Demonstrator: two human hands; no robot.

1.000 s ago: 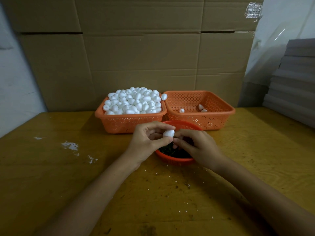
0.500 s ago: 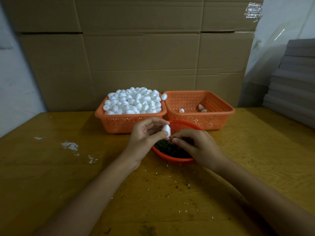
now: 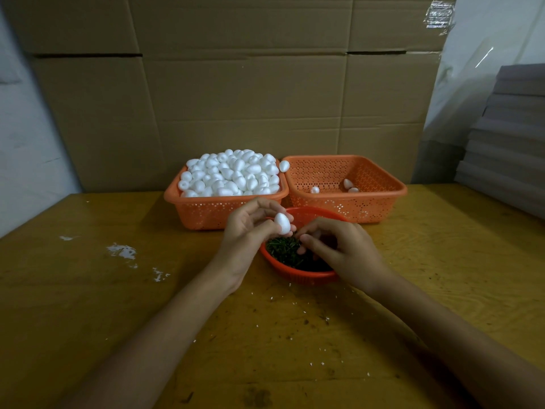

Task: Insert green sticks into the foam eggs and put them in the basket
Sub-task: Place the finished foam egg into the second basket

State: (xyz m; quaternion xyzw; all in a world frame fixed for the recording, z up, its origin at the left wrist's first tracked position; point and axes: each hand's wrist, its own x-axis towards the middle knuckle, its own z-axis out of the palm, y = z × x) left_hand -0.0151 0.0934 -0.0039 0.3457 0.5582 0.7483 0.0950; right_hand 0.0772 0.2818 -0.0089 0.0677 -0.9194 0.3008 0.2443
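Centre frame, just below the two baskets: left hand [image 3: 250,231] pinches one foam egg [image 3: 282,223] between thumb and fingertips, roughly upright, above the left edge of the red bowl [image 3: 298,276]. No stick shows in that egg from this angle. Right hand [image 3: 342,249] dips into the bowl, fingers curled down onto the green sticks [image 3: 283,249]. Whether a stick is pinched, cannot tell; the fingertips hide it.

Behind, centre-left: left basket [image 3: 206,211], orange, heaped with plain eggs [image 3: 233,175]. One stray egg [image 3: 284,165] perches where the two rims meet. Centre-right: right basket [image 3: 380,199], orange, nearly bare. Three eggs [image 3: 348,183] lie on its floor toward the near side; any sticks in them are too small to make out.

Progress, as a judgement: very early. Three pieces look delivered, one is in hand awaiting its stick, and a full heap is left to do. Step in hand reads as fetching a stick. Pushing it in and dropping the egg into the right basket are not yet done.

Table [image 3: 88,305]: yellow wood, white crumbs [image 3: 122,250] at left, finer specks in front of the bowl.

Writing: none legible. Cardboard wall [image 3: 236,98] across the top is blank. A scrap of clear tape [image 3: 438,14] upper right carries no print. Grey stacked sheets [image 3: 507,149] at right edge unmarked. Baskets and bowl show no brand.
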